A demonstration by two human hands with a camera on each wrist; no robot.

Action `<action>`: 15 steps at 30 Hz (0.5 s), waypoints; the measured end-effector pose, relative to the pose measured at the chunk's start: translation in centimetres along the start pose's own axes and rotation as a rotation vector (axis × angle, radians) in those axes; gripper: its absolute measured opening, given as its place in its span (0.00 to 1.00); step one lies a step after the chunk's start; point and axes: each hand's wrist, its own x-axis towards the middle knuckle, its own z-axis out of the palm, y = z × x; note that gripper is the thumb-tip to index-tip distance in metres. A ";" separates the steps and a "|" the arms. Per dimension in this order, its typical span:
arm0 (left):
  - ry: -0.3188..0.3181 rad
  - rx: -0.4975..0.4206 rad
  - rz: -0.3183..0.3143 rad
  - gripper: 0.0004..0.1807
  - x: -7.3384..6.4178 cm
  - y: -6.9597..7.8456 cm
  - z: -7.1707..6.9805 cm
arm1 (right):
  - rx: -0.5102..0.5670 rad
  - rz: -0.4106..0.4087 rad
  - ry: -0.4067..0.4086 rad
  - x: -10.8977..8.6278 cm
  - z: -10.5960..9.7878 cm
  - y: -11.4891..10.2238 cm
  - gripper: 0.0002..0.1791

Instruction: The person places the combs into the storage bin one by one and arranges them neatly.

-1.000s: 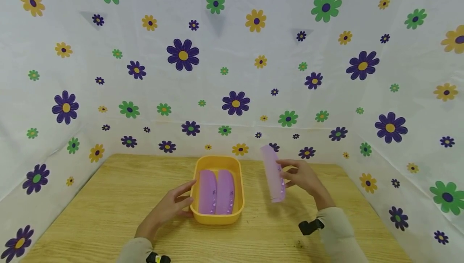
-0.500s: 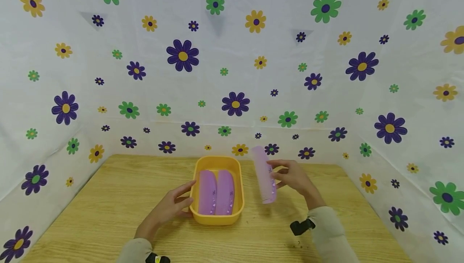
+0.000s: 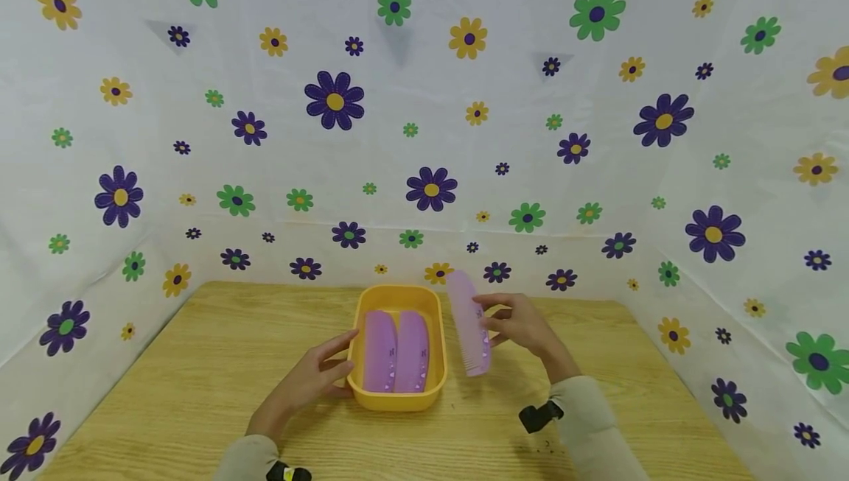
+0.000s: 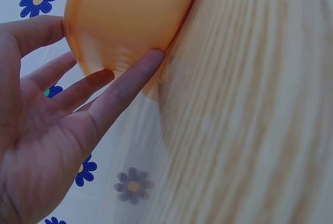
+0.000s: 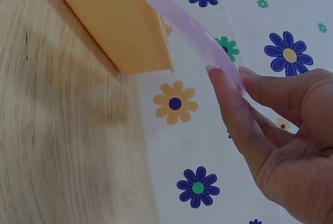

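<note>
A purple comb (image 3: 469, 326) hangs above the table just right of the yellow bin, teeth toward the left. My right hand (image 3: 520, 322) pinches it by its printed spine. In the right wrist view the comb (image 5: 190, 28) appears nearly edge-on, between thumb and fingertips. Two matching purple combs, a left one (image 3: 379, 352) and a right one (image 3: 413, 352), lie side by side inside the yellow bin (image 3: 398, 401). Against the bin's left side rests my left hand (image 3: 305, 378), its fingers fairly straight. The left wrist view has its fingertips on the bin wall (image 4: 125, 15).
The wooden table (image 3: 219, 363) spreads around the bin. Behind it and on both sides rises a white sheet (image 3: 398, 149) printed with flowers. A few small dark specks (image 3: 545, 446) lie on the tabletop near the right wrist.
My right hand has carried the comb leftward, from well right of the bin to close beside its right rim. The left hand, the bin and the two combs inside have stayed put.
</note>
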 end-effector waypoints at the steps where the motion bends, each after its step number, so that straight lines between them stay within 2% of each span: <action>1: -0.002 0.001 0.003 0.36 0.0 0.0 0.0 | 0.005 0.000 -0.001 0.1 0.2 0.0 0.25; 15: 0.000 0.008 0.002 0.36 0.0 0.1 0.0 | 0.017 -0.030 -0.030 0.8 2.4 -0.4 0.23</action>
